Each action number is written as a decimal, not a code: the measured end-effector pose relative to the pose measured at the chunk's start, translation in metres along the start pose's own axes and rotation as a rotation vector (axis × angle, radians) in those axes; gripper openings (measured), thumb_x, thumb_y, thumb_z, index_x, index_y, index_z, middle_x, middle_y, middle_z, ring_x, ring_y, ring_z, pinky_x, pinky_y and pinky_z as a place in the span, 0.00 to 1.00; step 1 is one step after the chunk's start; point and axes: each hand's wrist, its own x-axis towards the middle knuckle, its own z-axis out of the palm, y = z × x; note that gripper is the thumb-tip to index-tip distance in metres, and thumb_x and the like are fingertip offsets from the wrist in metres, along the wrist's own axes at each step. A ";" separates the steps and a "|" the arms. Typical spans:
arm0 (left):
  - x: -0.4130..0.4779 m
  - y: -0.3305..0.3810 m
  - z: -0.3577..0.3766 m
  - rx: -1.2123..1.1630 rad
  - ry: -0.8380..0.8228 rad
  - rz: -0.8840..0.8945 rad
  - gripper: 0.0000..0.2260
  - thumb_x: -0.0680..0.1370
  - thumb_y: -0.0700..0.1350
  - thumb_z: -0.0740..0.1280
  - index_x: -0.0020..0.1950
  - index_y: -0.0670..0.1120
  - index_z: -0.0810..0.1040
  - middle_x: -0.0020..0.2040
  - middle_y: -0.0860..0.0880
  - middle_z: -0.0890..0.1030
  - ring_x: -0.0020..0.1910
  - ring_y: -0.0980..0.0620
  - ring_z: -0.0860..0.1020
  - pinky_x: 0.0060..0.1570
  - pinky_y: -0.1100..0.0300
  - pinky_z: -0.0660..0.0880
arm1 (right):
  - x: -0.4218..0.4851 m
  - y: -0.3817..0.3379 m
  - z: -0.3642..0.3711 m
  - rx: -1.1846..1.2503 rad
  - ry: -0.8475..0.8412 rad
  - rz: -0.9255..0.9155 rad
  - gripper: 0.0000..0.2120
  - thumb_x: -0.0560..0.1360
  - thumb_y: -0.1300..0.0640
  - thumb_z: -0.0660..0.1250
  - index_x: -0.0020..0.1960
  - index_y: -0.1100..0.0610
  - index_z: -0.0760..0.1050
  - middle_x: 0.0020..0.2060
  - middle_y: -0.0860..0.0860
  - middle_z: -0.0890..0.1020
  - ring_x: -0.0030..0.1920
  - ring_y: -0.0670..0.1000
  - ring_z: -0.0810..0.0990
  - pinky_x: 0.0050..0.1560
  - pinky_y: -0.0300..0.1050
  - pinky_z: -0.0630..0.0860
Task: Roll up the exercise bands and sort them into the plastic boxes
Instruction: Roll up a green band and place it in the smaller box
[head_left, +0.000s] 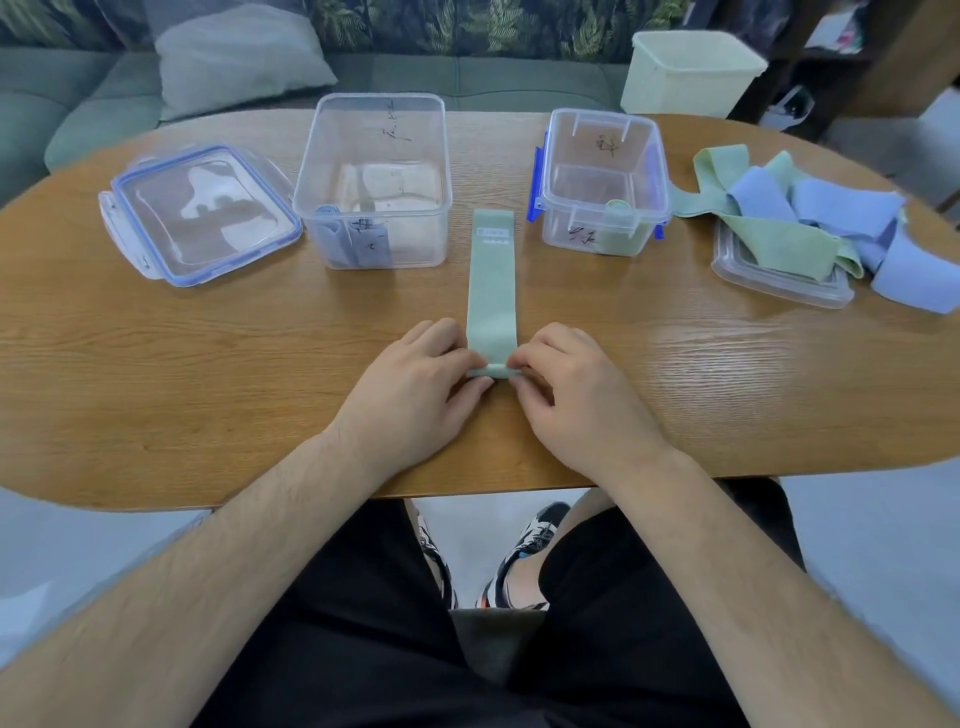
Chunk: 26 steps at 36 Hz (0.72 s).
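Green band (491, 291) lies flat, its near end pinched between both hands

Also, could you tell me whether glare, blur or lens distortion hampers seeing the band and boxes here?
Head view: the wide-angle lens bows the table edge into a curve; a bright sheen lies on the wood beside the right hand; the clear lid mirrors pale shapes; the green band and left hand are sharp; writing on the larger box and smaller box is unreadable; corners go soft.
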 end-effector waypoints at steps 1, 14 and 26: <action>0.002 0.001 0.000 -0.003 -0.001 -0.005 0.08 0.78 0.45 0.72 0.52 0.41 0.84 0.47 0.45 0.77 0.46 0.44 0.77 0.51 0.51 0.76 | 0.001 0.001 0.000 -0.001 0.005 -0.002 0.04 0.78 0.61 0.68 0.51 0.59 0.81 0.46 0.50 0.77 0.50 0.51 0.74 0.52 0.44 0.73; 0.012 -0.003 0.004 -0.015 0.036 -0.006 0.10 0.82 0.45 0.65 0.49 0.41 0.82 0.45 0.45 0.79 0.44 0.43 0.77 0.50 0.50 0.75 | 0.010 0.003 -0.002 0.035 -0.023 0.027 0.09 0.77 0.61 0.68 0.57 0.58 0.78 0.52 0.49 0.76 0.53 0.49 0.74 0.55 0.42 0.74; 0.017 -0.003 0.000 -0.077 0.042 -0.069 0.07 0.80 0.45 0.69 0.55 0.44 0.79 0.47 0.49 0.77 0.47 0.48 0.77 0.50 0.53 0.75 | 0.026 0.012 0.000 -0.025 -0.059 0.016 0.09 0.81 0.57 0.65 0.55 0.59 0.83 0.48 0.48 0.77 0.53 0.49 0.73 0.55 0.49 0.76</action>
